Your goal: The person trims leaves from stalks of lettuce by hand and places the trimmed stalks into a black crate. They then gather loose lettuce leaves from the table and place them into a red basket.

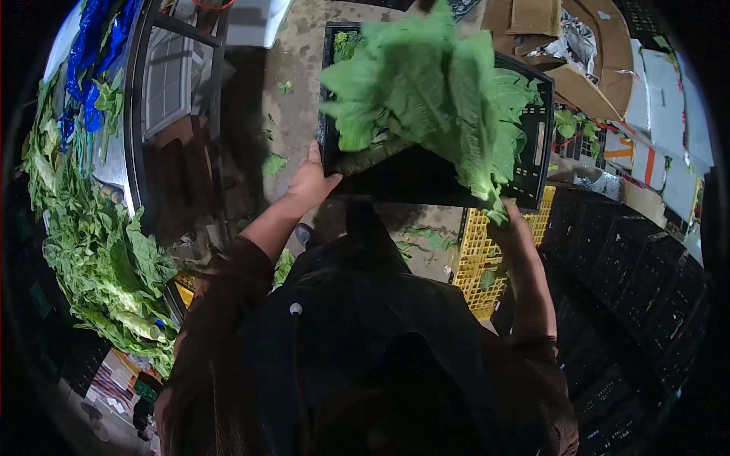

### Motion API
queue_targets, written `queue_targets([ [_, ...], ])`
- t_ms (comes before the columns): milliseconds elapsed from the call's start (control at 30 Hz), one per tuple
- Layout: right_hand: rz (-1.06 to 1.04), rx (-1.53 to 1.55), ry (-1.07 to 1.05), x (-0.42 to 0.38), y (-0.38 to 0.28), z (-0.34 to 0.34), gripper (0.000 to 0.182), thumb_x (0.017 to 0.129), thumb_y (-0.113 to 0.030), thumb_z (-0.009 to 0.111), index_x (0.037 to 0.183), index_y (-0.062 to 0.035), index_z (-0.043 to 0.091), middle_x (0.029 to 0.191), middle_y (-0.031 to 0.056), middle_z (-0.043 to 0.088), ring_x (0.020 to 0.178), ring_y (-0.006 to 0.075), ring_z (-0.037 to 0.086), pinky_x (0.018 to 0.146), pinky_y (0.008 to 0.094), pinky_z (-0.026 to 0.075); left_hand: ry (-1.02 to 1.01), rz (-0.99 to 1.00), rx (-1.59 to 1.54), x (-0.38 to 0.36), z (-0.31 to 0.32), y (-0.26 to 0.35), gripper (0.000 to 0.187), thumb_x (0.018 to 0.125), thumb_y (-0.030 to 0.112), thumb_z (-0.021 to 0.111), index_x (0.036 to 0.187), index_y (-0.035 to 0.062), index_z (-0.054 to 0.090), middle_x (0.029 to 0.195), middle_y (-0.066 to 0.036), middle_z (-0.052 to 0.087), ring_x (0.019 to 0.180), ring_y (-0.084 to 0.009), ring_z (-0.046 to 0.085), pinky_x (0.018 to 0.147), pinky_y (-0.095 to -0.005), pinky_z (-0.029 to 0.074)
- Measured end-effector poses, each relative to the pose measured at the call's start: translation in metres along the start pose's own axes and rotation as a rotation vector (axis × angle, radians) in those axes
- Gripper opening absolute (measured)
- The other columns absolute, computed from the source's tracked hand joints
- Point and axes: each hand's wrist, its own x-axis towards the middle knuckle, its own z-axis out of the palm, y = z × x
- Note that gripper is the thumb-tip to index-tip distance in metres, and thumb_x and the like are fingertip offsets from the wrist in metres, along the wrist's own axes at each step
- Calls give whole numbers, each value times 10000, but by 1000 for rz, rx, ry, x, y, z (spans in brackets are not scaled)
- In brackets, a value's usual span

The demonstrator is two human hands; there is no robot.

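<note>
**Leafy greens held over a black crate**

Nearest the camera is the person's own dark top, filling the lower middle of the view, with both arms reaching up and away from it toward the black crate, which serves here as the landmark.

The left hand rests at the crate's near left corner, fingers wrapped against its edge, gripping the rim. The right hand is at the crate's near right corner, just below the rim; it is closed around the stem end of a large bunch of leafy greens. The fingers themselves are partly hidden by the leaves, but the bunch hangs from this grip. The greens spread wide and fan out over the crate's open top, covering most of its middle and left part; whether they touch the crate's floor cannot be told. A few more leaves lie inside the crate at its far left corner.

Just below the crate's near right corner, under the right hand, stands a yellow crate. To the right of the black crate rise stacks of dark crates. Well to the left of the crate, along the left border, a long heap of greens lies on a table, with blue plastic at its far end. Loose leaf scraps dot the concrete floor just left of the crate. Beyond the crate's far right corner sit cardboard boxes.
</note>
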Motion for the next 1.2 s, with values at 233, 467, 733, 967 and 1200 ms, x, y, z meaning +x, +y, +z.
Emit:
queue_targets([
  [233,-138,-623,-317,109,-26,-11,689,701,-279,700,1318,-137,428,964,175,645,877,366,616,753,426,499,-15,44,41,6,10,-8,961,765,209,666,1447,-44,38,1036,-295,579,947,-411,581,832,-425,474],
  [467,-135,-598,-356,163,9,28,700,740,-250,655,1370,-140,370,1175,189,573,1034,360,569,837,437,473,-20,18,75,6,10,-7,943,767,192,637,1450,-28,26,1062,-291,585,979,-417,577,855,-427,463],
  [733,-105,-592,-294,188,65,105,399,806,-172,544,1192,-99,475,1091,187,593,993,367,594,794,471,483,-77,65,122,5,-1,-3,919,770,174,617,1439,-56,30,1082,-292,581,989,-413,579,861,-429,463],
  [967,-124,-697,-136,178,68,150,301,815,-147,533,1103,-59,530,1051,141,603,983,334,592,734,476,512,-102,21,124,5,-3,3,919,767,147,621,1433,-65,24,1048,-284,596,967,-405,592,835,-421,475],
  [1200,24,-733,-65,188,84,183,266,813,-127,540,1069,-71,582,1037,105,626,1022,312,579,727,497,518,-78,15,92,5,3,-1,940,786,178,640,1452,-15,5,1126,-305,559,1010,-416,569,863,-417,456],
])
